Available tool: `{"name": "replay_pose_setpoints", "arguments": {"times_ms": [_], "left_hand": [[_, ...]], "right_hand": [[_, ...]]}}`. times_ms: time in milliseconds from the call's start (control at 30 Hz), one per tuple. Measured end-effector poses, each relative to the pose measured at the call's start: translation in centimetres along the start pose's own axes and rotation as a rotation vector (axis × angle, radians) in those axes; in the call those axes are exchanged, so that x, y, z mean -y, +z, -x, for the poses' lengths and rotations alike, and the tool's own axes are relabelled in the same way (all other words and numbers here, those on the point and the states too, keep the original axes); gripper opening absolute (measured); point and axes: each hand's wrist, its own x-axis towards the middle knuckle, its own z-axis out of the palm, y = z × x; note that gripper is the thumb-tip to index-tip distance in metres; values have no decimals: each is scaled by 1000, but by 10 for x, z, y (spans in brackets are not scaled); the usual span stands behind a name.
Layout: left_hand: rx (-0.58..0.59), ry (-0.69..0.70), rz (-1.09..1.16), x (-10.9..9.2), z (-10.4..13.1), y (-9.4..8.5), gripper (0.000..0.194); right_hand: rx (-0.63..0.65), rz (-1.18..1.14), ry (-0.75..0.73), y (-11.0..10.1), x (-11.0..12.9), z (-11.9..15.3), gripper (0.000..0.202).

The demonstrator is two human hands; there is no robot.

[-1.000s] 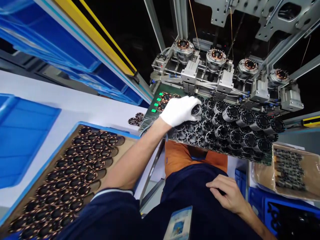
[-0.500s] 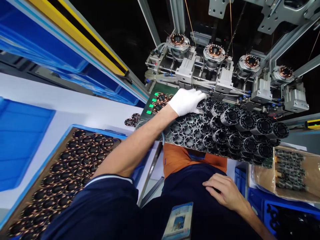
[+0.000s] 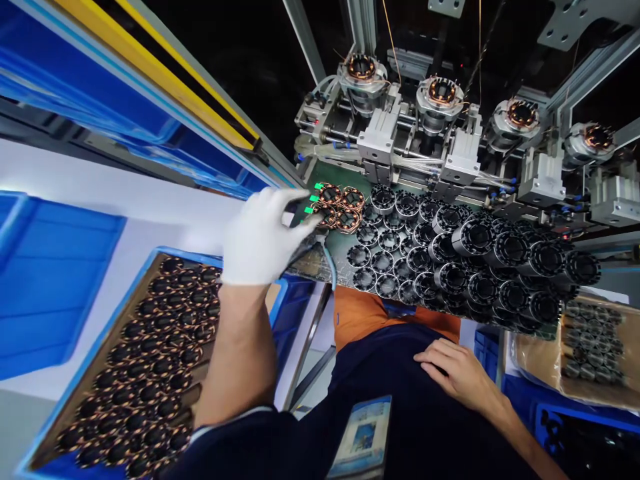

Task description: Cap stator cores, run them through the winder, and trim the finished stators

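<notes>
My left hand, in a white glove, is over the left end of the green bench. Its thumb and forefinger are spread, beside the copper-wound rings and the green lights, and nothing shows between them. To the right of those rings stand rows of black and silver cores, stacked higher toward the right. Bare, my right hand rests on my dark shirt with fingers stretched and holds nothing.
Behind the bench, a machine carries several wound rings on its heads. A blue-edged tray of wound rings lies at the left. At the right is a carton of metal cores. Blue bins stand at the far left.
My gloved left hand has left the black cores and moved left, past the copper-wound rings. The view has shifted slightly. My right hand stays on my shirt.
</notes>
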Motion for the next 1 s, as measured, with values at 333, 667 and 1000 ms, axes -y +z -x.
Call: {"name": "replay_pose_setpoints", "arguments": {"times_ms": [333,667,1000], "left_hand": [[112,-468,46,43,86,63,44],[-32,-359,912,-33,187,26,50],[550,231,1293,-126,198,37,58]], "right_hand": [[125,33,-220,9,26,-63,21],[-343,-258,-116,40,88,-114,104],[-358,-224,-53,-49,79,-41,60]]}}
